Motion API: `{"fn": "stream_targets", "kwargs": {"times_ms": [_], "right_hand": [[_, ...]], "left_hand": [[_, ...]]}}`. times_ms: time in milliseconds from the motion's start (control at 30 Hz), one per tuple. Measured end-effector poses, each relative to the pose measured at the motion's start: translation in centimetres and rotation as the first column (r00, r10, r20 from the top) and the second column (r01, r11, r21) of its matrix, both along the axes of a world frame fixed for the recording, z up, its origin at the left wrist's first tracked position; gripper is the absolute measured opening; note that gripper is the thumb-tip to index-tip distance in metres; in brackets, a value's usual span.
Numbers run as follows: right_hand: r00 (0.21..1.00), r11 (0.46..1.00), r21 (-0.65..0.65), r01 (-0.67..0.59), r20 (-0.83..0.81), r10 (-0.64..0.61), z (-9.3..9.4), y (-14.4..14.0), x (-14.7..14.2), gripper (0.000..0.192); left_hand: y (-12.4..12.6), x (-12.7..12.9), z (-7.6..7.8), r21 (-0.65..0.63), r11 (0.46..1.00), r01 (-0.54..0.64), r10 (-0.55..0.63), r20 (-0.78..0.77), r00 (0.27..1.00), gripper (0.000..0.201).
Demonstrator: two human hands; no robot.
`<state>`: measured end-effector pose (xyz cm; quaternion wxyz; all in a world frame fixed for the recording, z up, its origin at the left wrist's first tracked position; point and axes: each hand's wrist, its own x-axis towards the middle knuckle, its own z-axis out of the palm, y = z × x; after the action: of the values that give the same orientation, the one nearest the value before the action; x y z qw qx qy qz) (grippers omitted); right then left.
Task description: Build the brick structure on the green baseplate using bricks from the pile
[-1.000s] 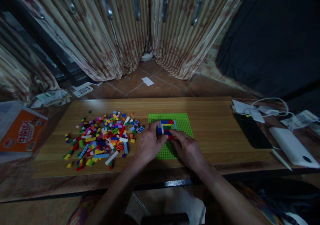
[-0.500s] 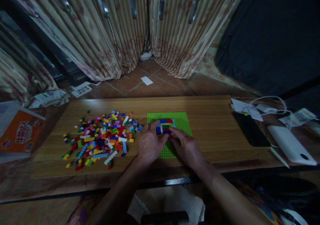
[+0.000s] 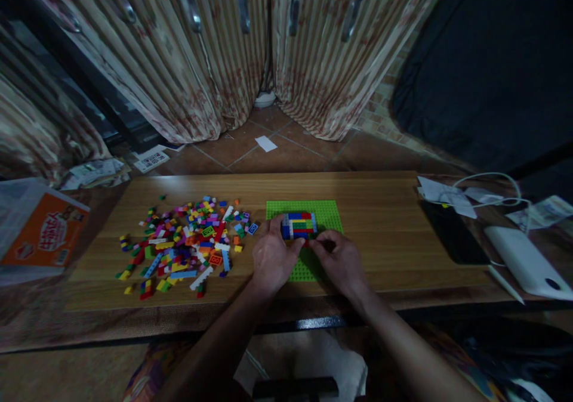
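Right hand (image 3: 342, 261) drawn back, baring more of brick build (image 3: 299, 225) | left hand (image 3: 274, 259) clasps its left end | right grip by red brick (image 3: 307, 243), pinch unclear

Studded green rectangular plastic baseplate (image 3: 330, 213), smooth multicoloured plastic bricks (image 3: 208, 231), long brown wood-grain tabletop (image 3: 380, 229) with a soft sheen, beige-and-red striped, pleated cloth curtains (image 3: 230, 71)

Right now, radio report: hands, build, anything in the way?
Left hand touching brick block. Right hand at near edge. Block on green baseplate. Loose bricks off left.
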<state>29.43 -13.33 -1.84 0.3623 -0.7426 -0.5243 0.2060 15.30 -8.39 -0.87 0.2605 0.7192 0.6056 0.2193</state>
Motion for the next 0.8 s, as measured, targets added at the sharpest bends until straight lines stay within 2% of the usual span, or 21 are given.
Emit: {"fn": "stream_targets", "kwargs": {"times_ms": [100, 367, 667, 800], "right_hand": [[1.000, 1.000, 0.000, -0.014, -0.024, 0.014, 0.12, 0.16, -0.32, 0.019], [0.990, 0.998, -0.038, 0.040, -0.137, -0.045, -0.26, 0.53, -0.52, 0.017], [0.991, 1.000, -0.030, -0.009, -0.136, 0.005, -0.68, 0.50, -0.15, 0.022], [0.991, 0.997, -0.051, -0.063, -0.125, 0.057, -0.85, 0.40, 0.38, 0.026]], "left_hand": [[0.03, 0.14, -0.15, -0.013, 1.000, -0.008, 0.008, 0.002, 1.000, 0.057], [0.22, 0.25, -0.21, -0.021, 1.000, -0.021, 0.022, 0.018, 1.000, 0.060], [0.16, 0.40, -0.38, -0.085, 0.996, 0.007, -0.006, 0.013, 1.000, 0.058], [-0.08, 0.09, -0.14, -0.093, 0.995, 0.024, -0.019, 0.056, 0.998, 0.057]]}}
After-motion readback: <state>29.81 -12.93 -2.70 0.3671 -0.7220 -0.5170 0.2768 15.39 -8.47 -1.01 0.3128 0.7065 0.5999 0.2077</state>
